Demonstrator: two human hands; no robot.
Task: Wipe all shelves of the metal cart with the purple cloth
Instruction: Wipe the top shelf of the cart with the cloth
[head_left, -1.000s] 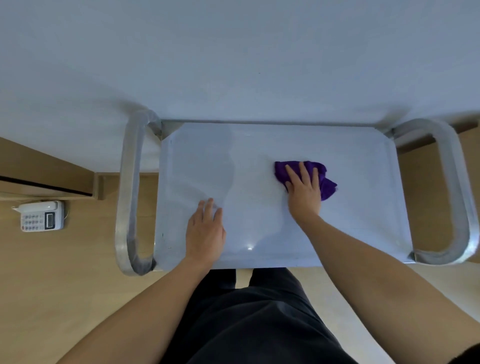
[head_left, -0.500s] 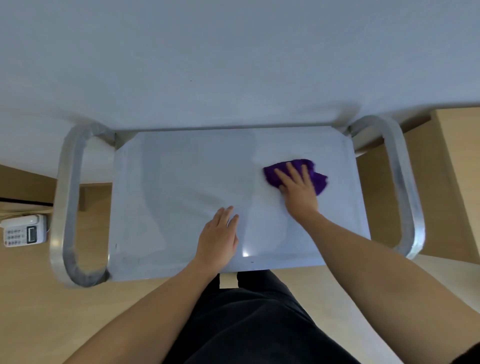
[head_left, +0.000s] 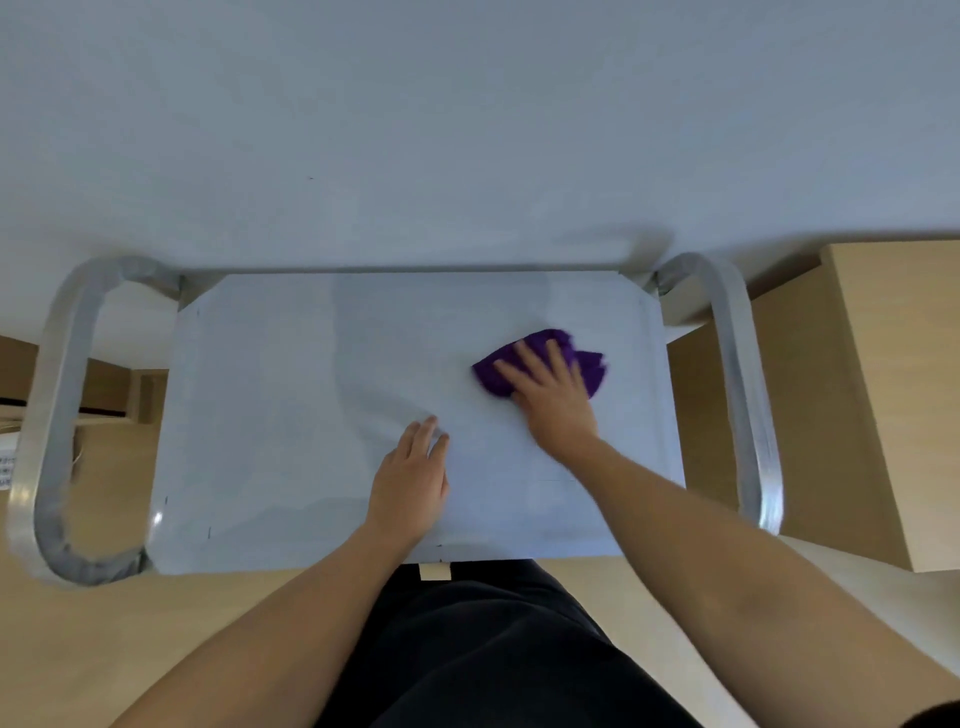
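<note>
On smooth metal cart top (head_left: 270, 415), right hand (head_left: 556, 400) fingers spread pressing crumpled purple cloth (head_left: 589, 364), left hand (head_left: 413, 483) flat, fingers together.

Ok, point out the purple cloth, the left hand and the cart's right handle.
purple cloth (head_left: 591, 370): head view, bare right edge.
left hand (head_left: 410, 480): head view, back of hand.
right handle (head_left: 740, 364): head view, mid tube.
</note>
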